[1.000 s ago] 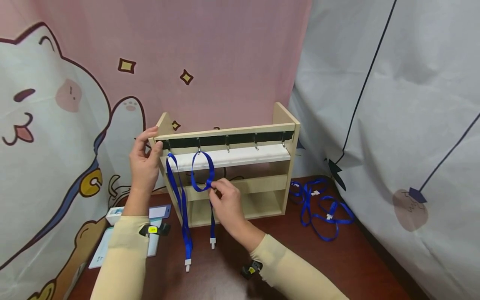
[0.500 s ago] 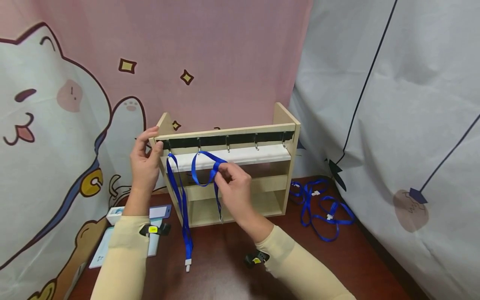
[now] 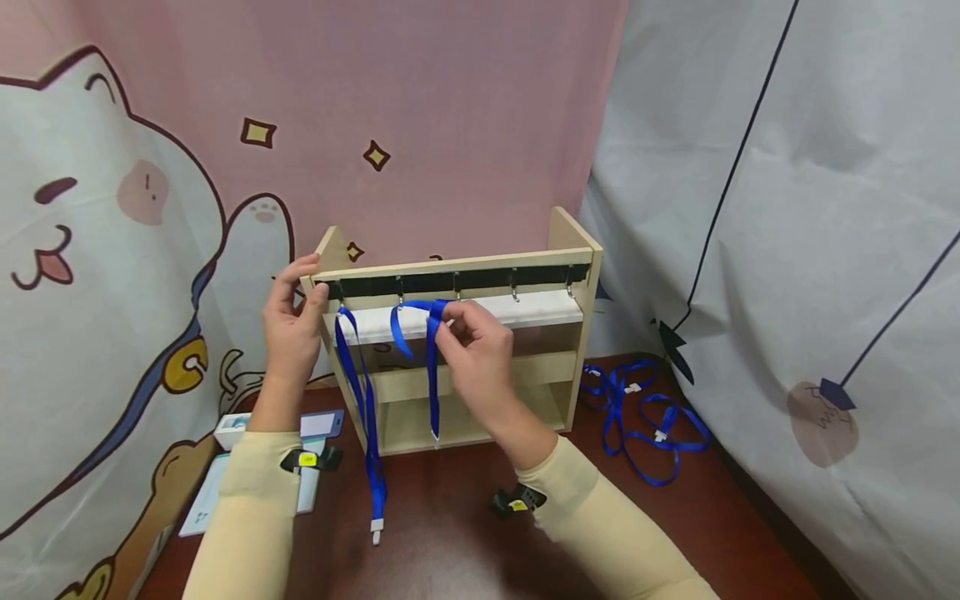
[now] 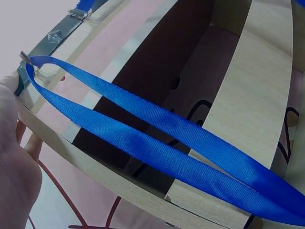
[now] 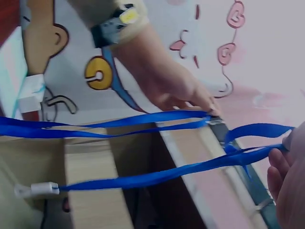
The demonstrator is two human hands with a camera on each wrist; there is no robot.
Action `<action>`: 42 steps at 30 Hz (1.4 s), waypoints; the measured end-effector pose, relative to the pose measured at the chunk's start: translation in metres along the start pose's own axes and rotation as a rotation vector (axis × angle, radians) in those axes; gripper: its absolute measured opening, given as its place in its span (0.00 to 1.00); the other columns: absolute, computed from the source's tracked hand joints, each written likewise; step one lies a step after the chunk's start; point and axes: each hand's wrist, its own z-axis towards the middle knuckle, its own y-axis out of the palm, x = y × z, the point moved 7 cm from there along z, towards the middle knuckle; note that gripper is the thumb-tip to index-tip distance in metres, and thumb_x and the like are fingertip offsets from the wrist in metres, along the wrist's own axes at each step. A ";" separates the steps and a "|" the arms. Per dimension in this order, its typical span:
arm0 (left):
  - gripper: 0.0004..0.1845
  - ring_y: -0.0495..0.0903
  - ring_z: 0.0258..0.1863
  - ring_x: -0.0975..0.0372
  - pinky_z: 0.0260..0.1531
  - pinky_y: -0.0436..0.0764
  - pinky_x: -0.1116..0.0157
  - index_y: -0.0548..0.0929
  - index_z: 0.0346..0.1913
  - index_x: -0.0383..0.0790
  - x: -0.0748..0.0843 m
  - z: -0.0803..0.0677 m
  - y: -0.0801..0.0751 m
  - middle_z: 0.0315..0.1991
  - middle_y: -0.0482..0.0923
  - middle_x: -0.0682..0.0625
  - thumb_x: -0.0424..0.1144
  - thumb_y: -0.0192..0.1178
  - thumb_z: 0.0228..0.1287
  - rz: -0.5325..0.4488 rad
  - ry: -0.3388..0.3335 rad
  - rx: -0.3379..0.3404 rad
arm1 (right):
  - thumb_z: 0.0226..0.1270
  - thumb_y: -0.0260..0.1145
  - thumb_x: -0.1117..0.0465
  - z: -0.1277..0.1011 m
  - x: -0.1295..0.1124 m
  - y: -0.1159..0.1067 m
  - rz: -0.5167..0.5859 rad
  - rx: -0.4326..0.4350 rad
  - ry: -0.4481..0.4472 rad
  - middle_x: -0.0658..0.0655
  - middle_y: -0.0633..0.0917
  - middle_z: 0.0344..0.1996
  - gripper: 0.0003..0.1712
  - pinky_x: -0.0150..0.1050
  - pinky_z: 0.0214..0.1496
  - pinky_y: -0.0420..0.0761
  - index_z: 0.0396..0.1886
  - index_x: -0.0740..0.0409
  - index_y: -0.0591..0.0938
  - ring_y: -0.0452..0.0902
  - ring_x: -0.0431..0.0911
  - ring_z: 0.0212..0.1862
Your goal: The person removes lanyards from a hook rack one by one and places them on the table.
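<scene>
While two hands (image 3: pixel 465 337) busy: five hooks (image 3: pixel 456 292); two hung lanyards (image 3: pixel 365 400).

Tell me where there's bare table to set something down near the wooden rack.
Bare brown table lies in front of the wooden rack, between the two sleeves. Crowded: the lanyard pile at right, cards at left.

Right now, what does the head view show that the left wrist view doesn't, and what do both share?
Only the head view shows the right hand pinching the second lanyard near the third hook, the loose lanyards on the table, and the cards at left. Only the left wrist view shows the first hook up close, with the strap looped on it. Both show the left hand gripping the wooden rack and the first lanyard hanging.
</scene>
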 end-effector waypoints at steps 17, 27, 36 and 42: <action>0.17 0.73 0.74 0.54 0.68 0.79 0.57 0.81 0.68 0.31 -0.002 -0.001 0.001 0.76 0.77 0.50 0.33 0.63 0.83 0.002 -0.009 -0.003 | 0.75 0.72 0.73 0.036 -0.028 -0.011 0.102 -0.001 -0.012 0.57 0.86 0.24 0.01 0.33 0.29 0.75 0.41 0.68 0.89 0.76 0.44 0.26; 0.16 0.73 0.73 0.54 0.68 0.79 0.59 0.78 0.67 0.26 0.006 -0.001 0.003 0.76 0.77 0.47 0.28 0.60 0.83 0.006 -0.016 0.007 | 0.78 0.70 0.72 0.033 -0.037 -0.031 0.071 -0.129 -0.039 0.54 0.83 0.26 0.04 0.36 0.20 0.74 0.41 0.63 0.89 0.74 0.46 0.21; 0.17 0.73 0.73 0.54 0.68 0.79 0.58 0.79 0.68 0.30 0.005 -0.001 0.002 0.76 0.77 0.48 0.29 0.61 0.83 0.020 -0.014 0.008 | 0.78 0.69 0.74 0.033 -0.024 -0.070 -0.017 -0.300 -0.025 0.54 0.86 0.29 0.05 0.33 0.23 0.77 0.43 0.63 0.89 0.77 0.45 0.23; 0.16 0.73 0.73 0.53 0.66 0.79 0.60 0.79 0.67 0.28 0.002 0.000 0.002 0.76 0.77 0.48 0.29 0.62 0.83 -0.001 -0.007 0.007 | 0.77 0.72 0.71 0.028 -0.005 -0.100 -0.161 -0.372 0.082 0.52 0.86 0.26 0.01 0.33 0.28 0.80 0.42 0.63 0.89 0.80 0.45 0.25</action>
